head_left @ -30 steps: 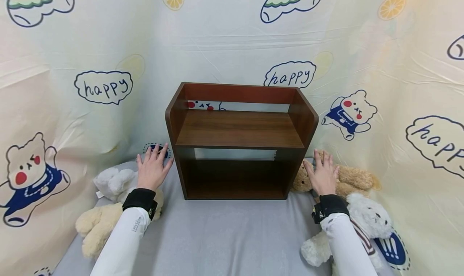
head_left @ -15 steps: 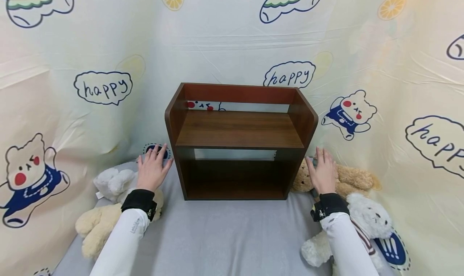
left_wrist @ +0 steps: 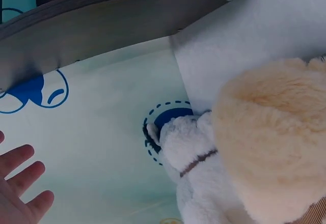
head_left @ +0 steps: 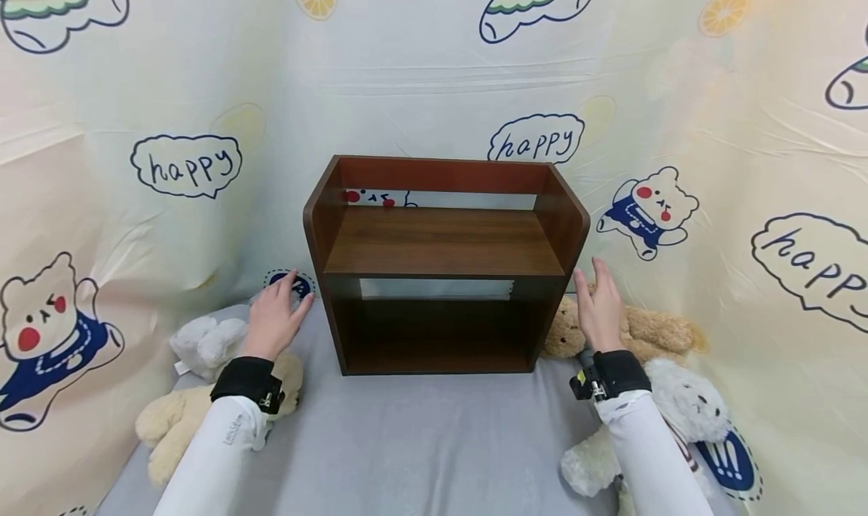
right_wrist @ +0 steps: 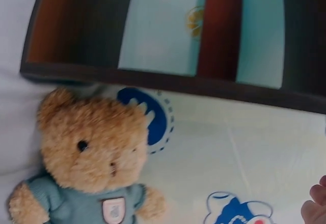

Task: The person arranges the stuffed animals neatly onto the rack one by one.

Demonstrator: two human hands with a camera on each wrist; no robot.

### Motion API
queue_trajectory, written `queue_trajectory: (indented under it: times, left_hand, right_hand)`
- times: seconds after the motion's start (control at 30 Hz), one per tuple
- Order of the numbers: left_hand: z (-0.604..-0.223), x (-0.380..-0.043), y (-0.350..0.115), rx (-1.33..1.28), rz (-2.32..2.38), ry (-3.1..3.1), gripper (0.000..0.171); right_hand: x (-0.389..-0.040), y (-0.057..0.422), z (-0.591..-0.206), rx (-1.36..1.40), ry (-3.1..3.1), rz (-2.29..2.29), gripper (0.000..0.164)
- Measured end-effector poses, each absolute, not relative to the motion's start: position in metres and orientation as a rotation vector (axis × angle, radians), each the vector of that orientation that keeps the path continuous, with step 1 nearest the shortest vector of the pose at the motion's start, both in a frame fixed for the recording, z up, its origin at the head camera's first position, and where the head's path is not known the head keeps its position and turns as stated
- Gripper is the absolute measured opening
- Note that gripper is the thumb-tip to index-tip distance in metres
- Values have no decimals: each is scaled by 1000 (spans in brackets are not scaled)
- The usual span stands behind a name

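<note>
A small dark-brown wooden shelf [head_left: 444, 241] with two levels stands upright on the grey cloth in the head view. Left of it is my left hand [head_left: 276, 319], fingers extended and a little apart from the side panel; in the left wrist view the left hand [left_wrist: 20, 188] shows spread fingers. My right hand [head_left: 600, 309] is beside the right panel, fingers straight and palm turned toward the shelf. Only a few fingertips of the right hand [right_wrist: 316, 203] show in the right wrist view. Neither hand holds anything.
Plush toys lie on both sides: a white one [head_left: 210, 343] and a cream one [head_left: 179, 418] at left, a brown teddy bear [right_wrist: 97, 142] in a teal top and a white bear [head_left: 692, 403] at right. A printed curtain [head_left: 407, 87] hangs behind the shelf.
My left hand's fingers have drawn closer together and the hand has tilted. The right hand has turned from palm-forward to palm toward the shelf. The shelf keeps its place; the head view shifts slightly.
</note>
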State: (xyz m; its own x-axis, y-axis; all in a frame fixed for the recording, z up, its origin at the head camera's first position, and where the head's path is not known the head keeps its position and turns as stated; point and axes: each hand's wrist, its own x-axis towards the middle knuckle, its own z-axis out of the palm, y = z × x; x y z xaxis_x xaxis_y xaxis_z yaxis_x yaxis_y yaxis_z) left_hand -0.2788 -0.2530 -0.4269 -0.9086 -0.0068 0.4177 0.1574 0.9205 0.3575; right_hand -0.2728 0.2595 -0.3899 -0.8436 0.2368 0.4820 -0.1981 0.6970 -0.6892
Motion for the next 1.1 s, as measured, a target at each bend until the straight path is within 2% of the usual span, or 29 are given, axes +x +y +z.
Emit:
queue_trajectory:
  times: [0.43, 1.1]
  left_hand:
    - [-423, -265, -272, -49, -711, -2677, 68]
    - [-424, -251, -302, 24, -875, -2814, 78]
  right_hand:
    - [-274, 242, -368, -58, -2289, 1175, 63]
    - [-277, 222, -357, -29, -2260, 1319, 61]
